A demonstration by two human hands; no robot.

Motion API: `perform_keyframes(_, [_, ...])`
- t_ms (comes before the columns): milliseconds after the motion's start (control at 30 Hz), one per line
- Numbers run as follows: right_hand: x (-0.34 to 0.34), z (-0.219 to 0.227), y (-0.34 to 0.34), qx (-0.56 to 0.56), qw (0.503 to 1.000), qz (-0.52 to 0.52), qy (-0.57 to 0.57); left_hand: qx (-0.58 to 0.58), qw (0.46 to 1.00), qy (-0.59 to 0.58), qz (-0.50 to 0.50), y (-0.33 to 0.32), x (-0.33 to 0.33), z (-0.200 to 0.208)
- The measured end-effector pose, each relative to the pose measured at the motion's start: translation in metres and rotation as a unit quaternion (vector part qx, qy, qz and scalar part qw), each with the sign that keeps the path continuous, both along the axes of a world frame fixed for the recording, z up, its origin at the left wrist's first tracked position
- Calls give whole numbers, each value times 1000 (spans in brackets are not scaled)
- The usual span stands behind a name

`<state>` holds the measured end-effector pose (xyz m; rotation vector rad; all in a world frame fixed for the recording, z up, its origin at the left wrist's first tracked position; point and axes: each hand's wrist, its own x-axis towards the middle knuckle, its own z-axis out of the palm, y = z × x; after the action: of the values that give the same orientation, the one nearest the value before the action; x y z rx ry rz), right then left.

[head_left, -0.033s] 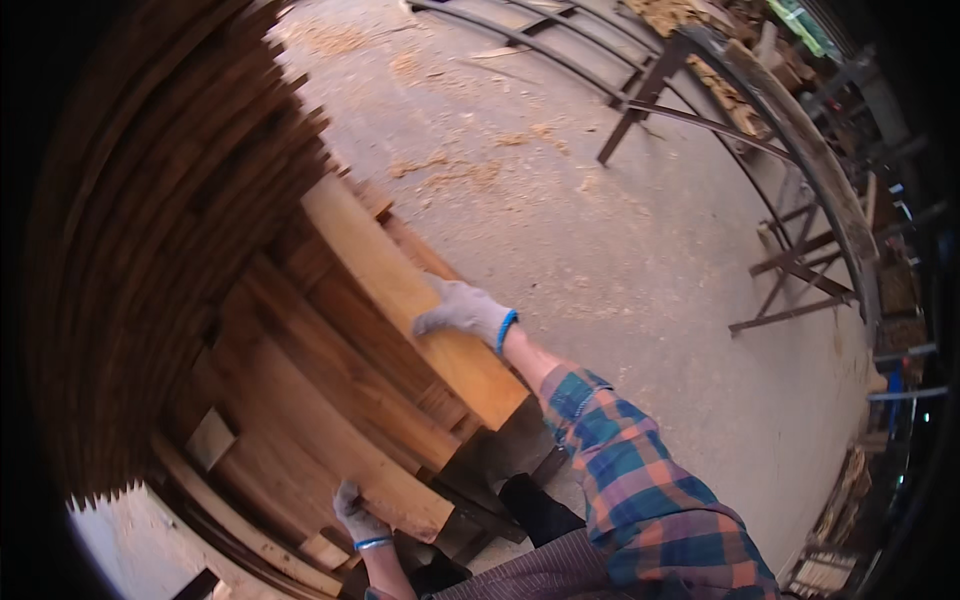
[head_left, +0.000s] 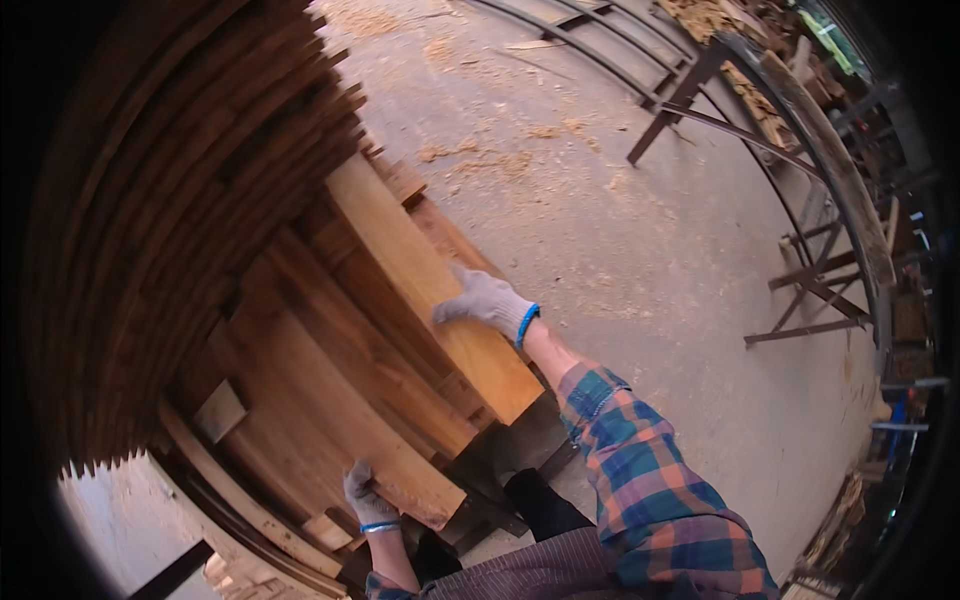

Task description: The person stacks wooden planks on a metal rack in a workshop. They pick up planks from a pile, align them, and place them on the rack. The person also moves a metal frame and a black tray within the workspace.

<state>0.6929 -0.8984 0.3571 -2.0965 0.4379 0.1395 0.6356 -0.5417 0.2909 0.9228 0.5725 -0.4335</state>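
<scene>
My right hand (head_left: 488, 304), in a grey knit glove with a blue cuff, grips a light yellow-brown wooden plank (head_left: 395, 235). Its thumb lies across the top face and the fingers go over the right edge, partly hidden. Lower and to the left, my gloved left hand (head_left: 368, 498) is curled at the left edge of a wider brown wooden board (head_left: 365, 435), near that board's close end; the fingertips are hidden. Both pieces lie lengthwise on a pile of boards, with another brown board (head_left: 385, 375) between them.
A tall stack of dark boards (head_left: 190, 190) rises at the left. A small pale wood block (head_left: 220, 410) sits on the pile. Metal trestle legs (head_left: 685, 95) and a long rail (head_left: 840, 170) stand at the right. Sawdust (head_left: 480, 160) lies on the concrete floor (head_left: 660, 260).
The whole view has shifted slightly, so the pile and trestles appear a little farther right. Both hands keep about the same places on their boards.
</scene>
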Motion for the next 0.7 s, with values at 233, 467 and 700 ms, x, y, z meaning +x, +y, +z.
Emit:
perform_keyframes(233, [32, 37, 46, 26, 988, 90, 125, 20, 1000, -10, 11, 37, -8, 5])
perform_keyframes(467, [37, 66, 111, -279, 940, 25, 192, -4, 998, 36, -57, 7, -18, 31])
perform_keyframes(700, [7, 73, 1, -285, 945, -6, 159, 48, 999, -14, -5, 2, -11, 29])
